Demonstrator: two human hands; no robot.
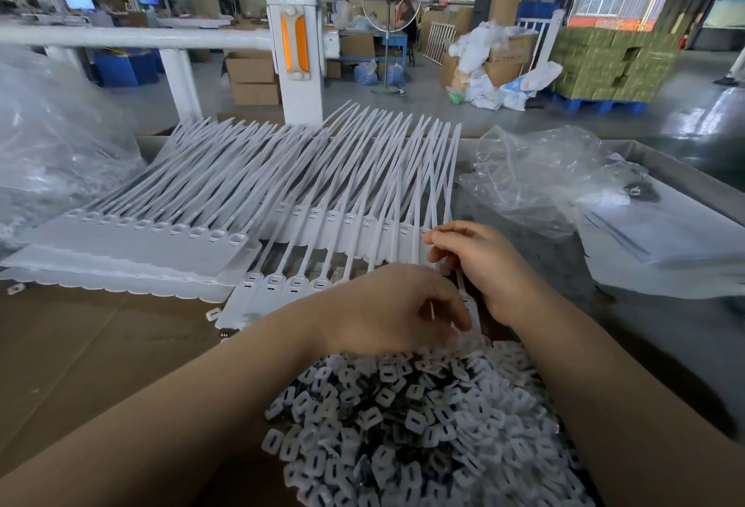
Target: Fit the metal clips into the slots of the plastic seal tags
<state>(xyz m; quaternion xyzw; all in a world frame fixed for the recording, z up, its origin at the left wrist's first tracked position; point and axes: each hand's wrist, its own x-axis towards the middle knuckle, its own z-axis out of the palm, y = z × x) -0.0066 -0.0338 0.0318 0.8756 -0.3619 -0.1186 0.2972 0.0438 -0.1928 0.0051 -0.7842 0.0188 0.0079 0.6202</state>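
Nearest, at five o'clock, lay one heap of clips [423, 426], too many to count: small white squarish pieces, each with a dark slot in the middle, piled on brown cardboard [80, 345]. Just past the heap, the left hand [387, 313] hung palm down with its fingers curled over the heap's far edge; what it held, if anything, I could not tell. Beside it at two o'clock, the right hand [479, 264] had its fingertips drawn together on the right end of a row of seal tags [282, 284], pinching there, though the pinched part was hidden. That near row showed four white tag heads with dark slots, the rest covered by the left hand. Behind it lay a second row [346, 224] of roughly nine heads, and at ten o'clock a stack of strips [153, 232], ten heads on top, all with long thin tails fanning away. Farther off sat two crumpled clear bags, one at one o'clock [536, 175], one at nine o'clock [48, 135].
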